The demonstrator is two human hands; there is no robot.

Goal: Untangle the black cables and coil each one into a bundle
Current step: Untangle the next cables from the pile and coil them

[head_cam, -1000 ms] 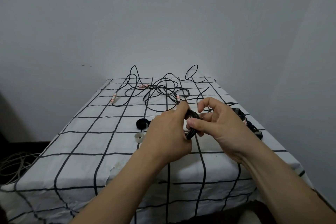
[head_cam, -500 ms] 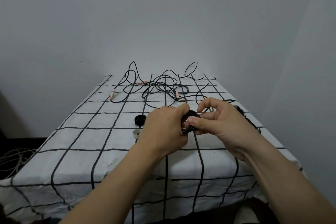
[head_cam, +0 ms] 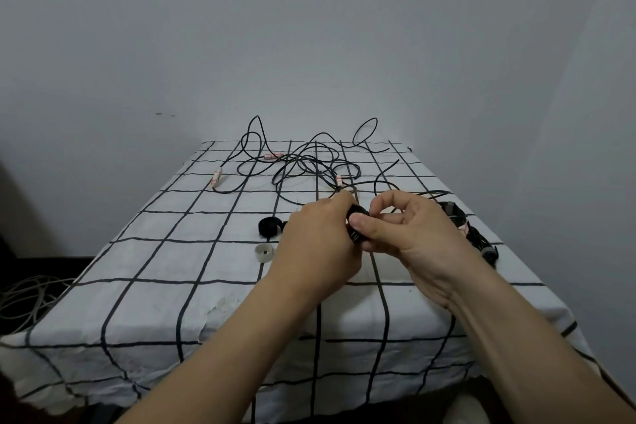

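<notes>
Coil [head_cam: 355, 229] mid-frame, clamped between left hand [head_cam: 318, 246] and right hand [head_cam: 418, 236], hands together. Tangle [head_cam: 303, 165] lies beyond, upper centre; slack enters nearer right hand.

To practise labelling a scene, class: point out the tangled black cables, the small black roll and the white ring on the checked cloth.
tangled black cables [head_cam: 303, 160]: head view, on the dense crossing of loops mid-tangle.
small black roll [head_cam: 267, 226]: head view, on its dark top.
white ring [head_cam: 263, 251]: head view, on its front wall.
</notes>
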